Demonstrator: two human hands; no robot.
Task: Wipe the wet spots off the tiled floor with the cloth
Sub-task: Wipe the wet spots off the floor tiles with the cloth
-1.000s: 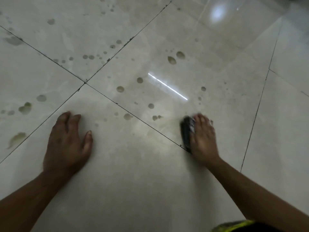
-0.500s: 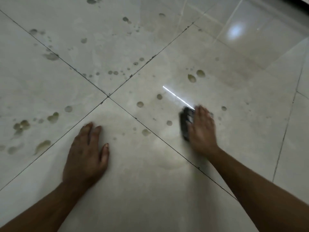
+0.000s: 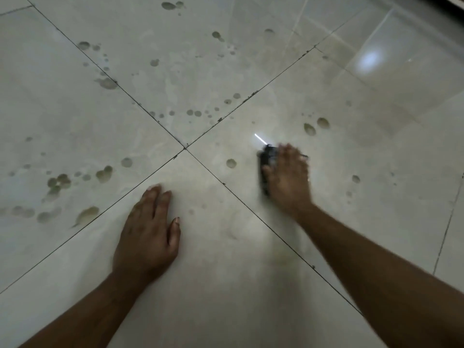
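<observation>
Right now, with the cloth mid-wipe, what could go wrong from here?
1. The right hand covers most of the small dark cloth, so a stroke may smear rather than lift the wet spot beside it.
2. The left hand lies flat on the glossy floor; it could slip if it takes weight.
3. The spot cluster far left may get missed.

Cloth (image 3: 264, 167): dark, mostly hidden beneath the motion-blurred right hand (image 3: 288, 177); its shape and pattern unreadable. Both forearms: cut off by the near edge. Tiled floor (image 3: 251, 285): runs past every edge; far-right corner object indistinct.
</observation>
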